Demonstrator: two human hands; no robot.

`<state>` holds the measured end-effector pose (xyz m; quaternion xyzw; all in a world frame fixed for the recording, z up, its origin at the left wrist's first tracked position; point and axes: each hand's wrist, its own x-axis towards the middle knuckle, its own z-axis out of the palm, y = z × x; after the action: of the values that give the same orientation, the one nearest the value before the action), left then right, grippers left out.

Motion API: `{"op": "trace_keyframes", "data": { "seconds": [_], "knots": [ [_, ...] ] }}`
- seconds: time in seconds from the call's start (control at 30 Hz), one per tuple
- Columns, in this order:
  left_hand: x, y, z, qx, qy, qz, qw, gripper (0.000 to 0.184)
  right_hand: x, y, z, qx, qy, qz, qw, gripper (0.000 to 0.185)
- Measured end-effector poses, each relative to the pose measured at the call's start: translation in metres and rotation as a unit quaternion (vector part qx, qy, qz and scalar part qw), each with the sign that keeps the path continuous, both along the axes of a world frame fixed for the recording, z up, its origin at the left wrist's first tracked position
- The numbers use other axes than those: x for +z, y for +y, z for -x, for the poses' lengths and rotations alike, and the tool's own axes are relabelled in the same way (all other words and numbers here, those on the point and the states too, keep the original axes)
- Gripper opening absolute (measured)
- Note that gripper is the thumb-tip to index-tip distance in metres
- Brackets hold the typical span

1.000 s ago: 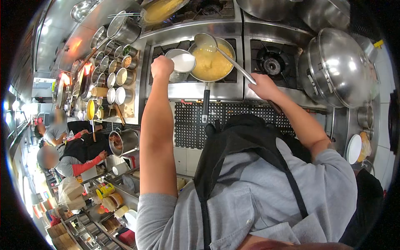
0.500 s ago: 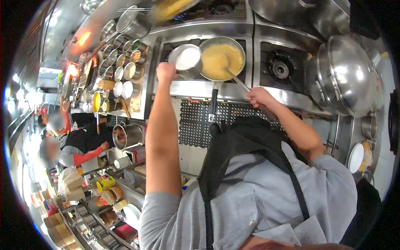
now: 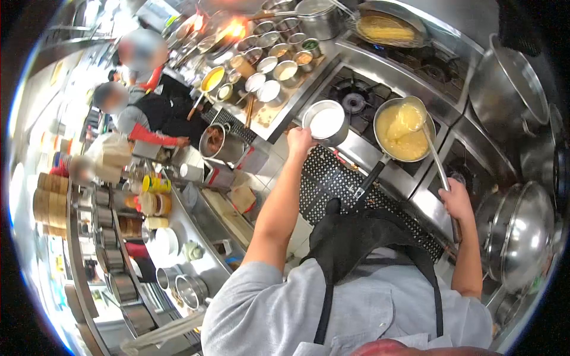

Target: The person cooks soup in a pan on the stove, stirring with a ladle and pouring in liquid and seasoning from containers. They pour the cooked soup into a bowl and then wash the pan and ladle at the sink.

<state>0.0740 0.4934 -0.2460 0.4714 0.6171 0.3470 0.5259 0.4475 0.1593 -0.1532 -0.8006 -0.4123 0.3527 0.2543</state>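
Note:
My left hand (image 3: pixel 300 142) grips a small metal pot (image 3: pixel 339 138) at its near left side; smooth white contents (image 3: pixel 326 123) fill much of it. The pot is held up by the stove's front edge, left of the frying pan. My right hand (image 3: pixel 457 202) is closed round the long handle of a metal ladle (image 3: pixel 438 161). Its bowl is at the pan's far rim and has yellow sauce in it. More lumpy yellow sauce (image 3: pixel 399 142) covers the pan's bottom. The frying pan rests on a burner, its black handle (image 3: pixel 371 180) pointing towards me.
A bare burner (image 3: pixel 354 98) lies left of the pan. Several metal containers of ingredients (image 3: pixel 287 72) stand on the counter to the left, near flames. Two people work further left, one with a red sleeve (image 3: pixel 155 137). Large metal pans (image 3: pixel 522 231) stand at right.
My left hand has moved the pot from beside the pan back to the stove's front edge. The ladle has come up out of the sauce to the far rim. My view has turned.

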Motion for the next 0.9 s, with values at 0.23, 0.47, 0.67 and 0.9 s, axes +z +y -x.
{"op": "trace_keyframes", "data": {
  "seconds": [0.23,0.47,0.67,0.9],
  "knots": [
    [-0.028,0.050,0.121,0.083,0.302,-0.002,0.950,0.037,-0.092,0.023,0.019,-0.032,-0.169,-0.007,0.985,0.034],
    [-0.047,0.122,0.183,0.264,0.339,-0.015,0.903,0.037,-0.161,0.014,0.032,-0.152,0.168,0.055,0.972,0.013],
    [-0.116,0.182,0.198,0.344,0.241,0.016,0.907,0.035,-0.071,0.033,0.043,-0.255,0.362,0.113,0.890,0.014],
    [-0.146,0.175,0.215,0.292,0.066,-0.012,0.954,0.040,-0.021,0.026,0.036,-0.170,0.225,0.096,0.955,0.012]
  ]
}}
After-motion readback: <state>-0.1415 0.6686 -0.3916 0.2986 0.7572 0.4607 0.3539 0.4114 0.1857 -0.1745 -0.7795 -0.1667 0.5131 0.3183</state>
